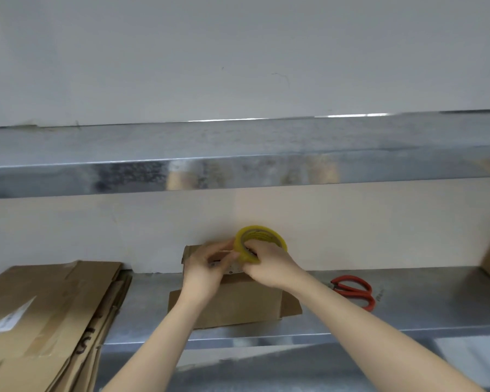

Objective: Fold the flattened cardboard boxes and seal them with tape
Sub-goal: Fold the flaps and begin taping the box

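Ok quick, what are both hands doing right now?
Left hand: seems to pinch the thin loose end of the tape.
Right hand: grips the round yellow tape roll.

Right hand (269,267) grips a yellow tape roll (259,243) above a small brown cardboard box (238,301); left hand (207,267) seemingly pinches the tape's end.

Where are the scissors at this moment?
In the head view, the red-handled scissors lie flat on the steel table, on the right side, a little right of the small cardboard box.
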### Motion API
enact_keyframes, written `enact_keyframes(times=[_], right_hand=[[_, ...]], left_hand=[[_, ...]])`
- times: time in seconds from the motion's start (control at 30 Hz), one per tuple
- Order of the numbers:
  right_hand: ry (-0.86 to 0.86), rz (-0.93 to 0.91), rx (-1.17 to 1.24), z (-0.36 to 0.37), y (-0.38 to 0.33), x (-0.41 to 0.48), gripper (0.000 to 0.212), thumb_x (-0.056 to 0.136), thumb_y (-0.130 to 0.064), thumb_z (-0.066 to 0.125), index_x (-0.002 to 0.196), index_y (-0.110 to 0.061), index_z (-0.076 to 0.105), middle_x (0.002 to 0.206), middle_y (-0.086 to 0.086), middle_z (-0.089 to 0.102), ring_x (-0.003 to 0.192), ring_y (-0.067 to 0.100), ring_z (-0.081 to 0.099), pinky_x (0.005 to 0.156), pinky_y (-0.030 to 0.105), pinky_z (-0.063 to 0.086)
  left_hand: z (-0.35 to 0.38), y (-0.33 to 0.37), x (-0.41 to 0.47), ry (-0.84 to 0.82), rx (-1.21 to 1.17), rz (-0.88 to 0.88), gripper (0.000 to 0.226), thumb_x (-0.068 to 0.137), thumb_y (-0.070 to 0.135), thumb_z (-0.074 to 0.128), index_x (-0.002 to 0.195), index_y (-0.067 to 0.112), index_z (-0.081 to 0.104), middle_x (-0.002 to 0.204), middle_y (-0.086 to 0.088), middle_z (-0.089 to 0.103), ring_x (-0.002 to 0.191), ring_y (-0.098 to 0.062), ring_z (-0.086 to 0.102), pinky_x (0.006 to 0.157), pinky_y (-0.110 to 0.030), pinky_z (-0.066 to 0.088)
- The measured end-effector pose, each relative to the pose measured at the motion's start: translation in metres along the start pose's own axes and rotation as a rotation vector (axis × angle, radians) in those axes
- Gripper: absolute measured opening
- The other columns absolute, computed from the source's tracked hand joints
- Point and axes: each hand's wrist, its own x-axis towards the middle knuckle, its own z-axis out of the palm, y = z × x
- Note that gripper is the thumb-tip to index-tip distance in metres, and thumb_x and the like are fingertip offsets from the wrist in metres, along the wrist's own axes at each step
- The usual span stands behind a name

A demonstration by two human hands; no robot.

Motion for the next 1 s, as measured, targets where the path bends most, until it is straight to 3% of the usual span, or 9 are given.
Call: enact_keyframes(times=[0.1, 0.2, 0.43, 0.53, 0.63, 0.73, 0.87, 1.0], right_hand=[[0.038, 0.046, -0.024, -0.001, -0.003, -0.005, 0.016, 0.091, -0.04, 0.047, 0.097, -0.026, 0.052, 0.088, -0.004, 0.062, 0.085, 0.022, 0.058, 0.061, 0.029, 0.038], [0.144, 0.059, -0.142, 0.007, -0.005, -0.007, 0.036, 0.091, -0.048, 0.044, 0.114, -0.022, 0.053, 0.1, 0.004, 0.068, 0.095, 0.028, 0.061, 0.07, 0.032, 0.041], [0.326, 0.105, -0.169, 0.02, -0.008, -0.007, 0.03, 0.084, -0.051, 0.053, 0.1, -0.027, 0.056, 0.087, -0.001, 0.068, 0.089, 0.025, 0.064, 0.067, 0.03, 0.037], [0.351, 0.108, -0.17, 0.021, -0.007, -0.006, 0.028, 0.084, -0.05, 0.055, 0.1, -0.027, 0.057, 0.089, -0.002, 0.069, 0.091, 0.025, 0.064, 0.066, 0.03, 0.037], [0.313, 0.083, -0.153, 0.018, -0.002, -0.007, 0.026, 0.085, -0.049, 0.053, 0.101, -0.028, 0.055, 0.092, -0.001, 0.07, 0.093, 0.025, 0.063, 0.072, 0.031, 0.043], [0.259, 0.058, -0.093, 0.011, 0.004, -0.009, 0.018, 0.087, -0.045, 0.052, 0.093, -0.028, 0.049, 0.091, -0.001, 0.067, 0.092, 0.025, 0.062, 0.069, 0.03, 0.04], [0.181, -0.006, -0.126, 0.007, 0.003, -0.01, 0.035, 0.075, -0.049, 0.037, 0.095, -0.023, 0.045, 0.081, -0.002, 0.057, 0.091, 0.029, 0.056, 0.066, 0.031, 0.032], [0.113, -0.068, -0.17, 0.005, 0.001, -0.011, 0.031, 0.074, -0.047, 0.033, 0.09, -0.022, 0.04, 0.079, 0.0, 0.053, 0.087, 0.031, 0.055, 0.066, 0.034, 0.03]], left_hand=[[-0.003, -0.001, 0.004, -0.058, -0.027, 0.001, 0.028, 0.085, 0.006, 0.07, 0.09, 0.034, 0.072, 0.097, 0.009, 0.072, 0.092, -0.004, 0.067, 0.083, -0.02, 0.05], [-0.001, -0.003, 0.0, -0.051, -0.11, -0.024, 0.033, 0.085, -0.001, 0.068, 0.087, 0.032, 0.072, 0.092, 0.014, 0.074, 0.092, -0.004, 0.069, 0.081, -0.017, 0.051], [-0.007, -0.007, -0.008, -0.137, -0.082, 0.024, 0.043, 0.089, -0.007, 0.057, 0.104, 0.031, 0.07, 0.101, 0.011, 0.074, 0.099, -0.006, 0.068, 0.085, -0.027, 0.055], [-0.009, -0.006, -0.009, -0.172, -0.041, 0.063, 0.046, 0.087, -0.005, 0.06, 0.109, 0.035, 0.066, 0.105, 0.009, 0.072, 0.101, -0.003, 0.067, 0.084, -0.024, 0.053], [-0.008, -0.009, -0.008, -0.21, 0.014, 0.065, 0.038, 0.083, 0.02, 0.07, 0.117, 0.037, 0.064, 0.116, 0.016, 0.067, 0.108, -0.001, 0.063, 0.092, -0.033, 0.053], [-0.008, -0.009, -0.007, -0.27, 0.07, 0.037, 0.045, 0.077, 0.048, 0.069, 0.121, 0.045, 0.06, 0.121, 0.023, 0.063, 0.115, 0.001, 0.058, 0.096, -0.04, 0.051], [-0.008, -0.004, -0.007, -0.271, 0.12, 0.008, 0.064, 0.062, 0.065, 0.074, 0.12, 0.049, 0.056, 0.118, 0.027, 0.063, 0.114, 0.005, 0.056, 0.097, -0.038, 0.049], [-0.005, -0.005, -0.007, -0.228, 0.101, -0.034, 0.062, 0.055, 0.068, 0.076, 0.112, 0.053, 0.058, 0.109, 0.025, 0.067, 0.108, 0.004, 0.06, 0.091, -0.041, 0.053]])
